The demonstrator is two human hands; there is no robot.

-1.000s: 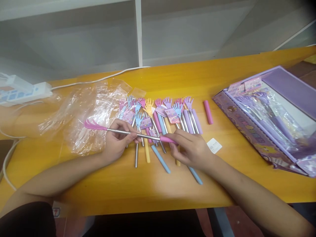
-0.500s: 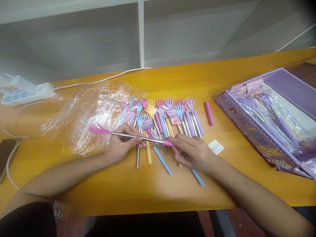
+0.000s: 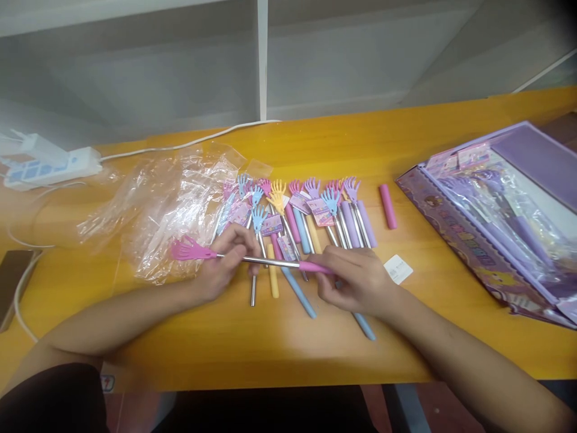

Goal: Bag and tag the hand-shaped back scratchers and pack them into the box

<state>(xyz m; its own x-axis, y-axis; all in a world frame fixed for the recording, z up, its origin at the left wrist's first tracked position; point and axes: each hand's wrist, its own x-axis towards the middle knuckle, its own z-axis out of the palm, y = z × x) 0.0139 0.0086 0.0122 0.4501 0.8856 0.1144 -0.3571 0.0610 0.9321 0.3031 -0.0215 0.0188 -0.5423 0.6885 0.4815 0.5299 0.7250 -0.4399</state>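
L hand curled on rod of pink scratcher, R hand closed on its handle, all above counter. Looks like two-handed handling step; next move prob. needs steady holds.

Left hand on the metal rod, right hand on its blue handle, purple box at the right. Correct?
Not blue: the head view shows the right hand on a pink handle. Rest stands: left hand on the metal rod, purple box at the right.

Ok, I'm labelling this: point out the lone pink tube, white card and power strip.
Lone pink tube (image 3: 387, 207): head view, middle.
White card (image 3: 398, 269): head view, centre.
Power strip (image 3: 88, 160): head view, right end.
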